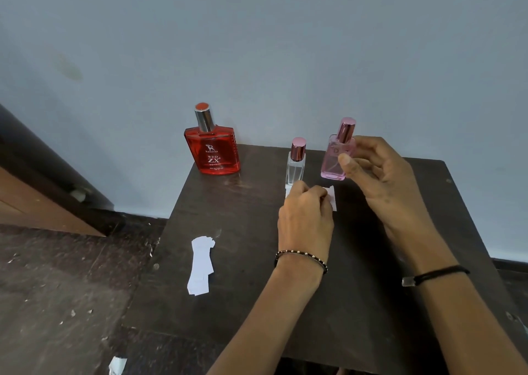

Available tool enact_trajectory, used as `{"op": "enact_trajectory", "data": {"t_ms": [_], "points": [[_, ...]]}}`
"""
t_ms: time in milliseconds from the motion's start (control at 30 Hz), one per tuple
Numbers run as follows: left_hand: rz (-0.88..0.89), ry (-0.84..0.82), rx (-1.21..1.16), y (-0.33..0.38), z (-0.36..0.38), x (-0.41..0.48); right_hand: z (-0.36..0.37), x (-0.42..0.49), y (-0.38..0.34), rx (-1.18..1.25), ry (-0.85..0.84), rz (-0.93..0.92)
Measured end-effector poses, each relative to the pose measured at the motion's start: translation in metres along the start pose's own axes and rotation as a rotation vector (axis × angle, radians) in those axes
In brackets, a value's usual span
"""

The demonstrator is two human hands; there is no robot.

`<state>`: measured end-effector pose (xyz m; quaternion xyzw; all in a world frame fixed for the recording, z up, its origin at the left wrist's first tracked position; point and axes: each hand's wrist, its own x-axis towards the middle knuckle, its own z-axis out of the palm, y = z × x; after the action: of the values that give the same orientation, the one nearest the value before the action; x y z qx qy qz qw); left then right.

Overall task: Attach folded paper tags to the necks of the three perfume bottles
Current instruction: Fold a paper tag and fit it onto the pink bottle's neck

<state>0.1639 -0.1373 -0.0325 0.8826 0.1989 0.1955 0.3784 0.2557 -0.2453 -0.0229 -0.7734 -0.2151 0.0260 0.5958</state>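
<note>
Three perfume bottles stand at the far side of a dark table (257, 303). A red bottle (213, 148) with a silver cap is at the far left corner. A small clear bottle (296, 164) with a pink cap stands in the middle. My right hand (374, 174) grips a pink bottle (335, 157), lifted and tilted a little. My left hand (305, 217) pinches a white paper tag (332, 199) just in front of the clear bottle. Several more white tags (201, 263) lie in a loose pile at the table's left side.
A grey-blue wall rises right behind the table. To the left is a dark stone floor (57, 289) with paper scraps, and a brown wooden frame (37, 197) leans at the far left. The table's left edge runs close to the tag pile.
</note>
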Motion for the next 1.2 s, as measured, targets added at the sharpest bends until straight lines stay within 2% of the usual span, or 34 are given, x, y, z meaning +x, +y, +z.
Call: {"op": "enact_trajectory", "data": {"t_ms": [567, 900, 1200], "points": [[-0.014, -0.016, 0.053, -0.001, 0.0, 0.002, 0.001, -0.007, 0.007, -0.059, -0.071, 0.072], [-0.065, -0.027, -0.081, 0.0, -0.005, 0.002, -0.004, -0.014, 0.006, -0.075, -0.099, 0.158], [-0.081, 0.051, -0.142, -0.01, -0.043, 0.005, -0.01, -0.038, 0.001, -0.11, 0.1, 0.279]]}}
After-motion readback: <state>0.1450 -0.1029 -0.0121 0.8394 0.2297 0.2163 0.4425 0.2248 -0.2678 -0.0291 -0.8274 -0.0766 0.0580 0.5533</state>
